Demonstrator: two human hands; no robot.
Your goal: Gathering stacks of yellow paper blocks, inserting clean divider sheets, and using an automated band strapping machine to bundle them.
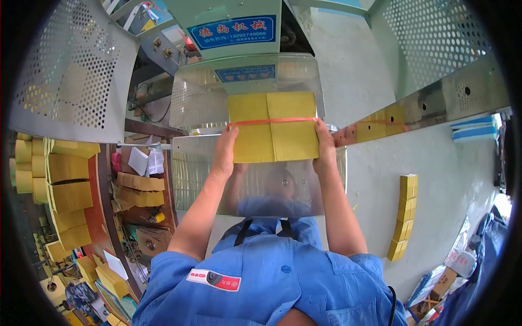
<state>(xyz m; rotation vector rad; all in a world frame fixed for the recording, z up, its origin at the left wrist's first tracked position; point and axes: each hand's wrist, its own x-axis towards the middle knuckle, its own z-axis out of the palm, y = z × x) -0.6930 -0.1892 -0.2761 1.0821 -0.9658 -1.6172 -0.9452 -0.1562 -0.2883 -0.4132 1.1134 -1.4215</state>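
Note:
A bundle of yellow paper (274, 144) in two side-by-side stacks lies in front of me, with a pinkish-red strap (272, 120) running across it. My left hand (224, 149) grips its left edge, thumb near the strap's end. On the opposite edge, my right hand (324, 144) holds it the same way. Beneath is a shiny metal worktable (201, 190), which mirrors my arms. The undersides of the bundle and most of my fingers are hidden.
A machine housing (228, 11) with a blue label rises behind the worktable. Perforated metal panels (70, 70) flank it. At left, yellow paper stacks (70, 195) stand beside a reddish board. A row of yellow bundles (403, 217) sits on the floor at right.

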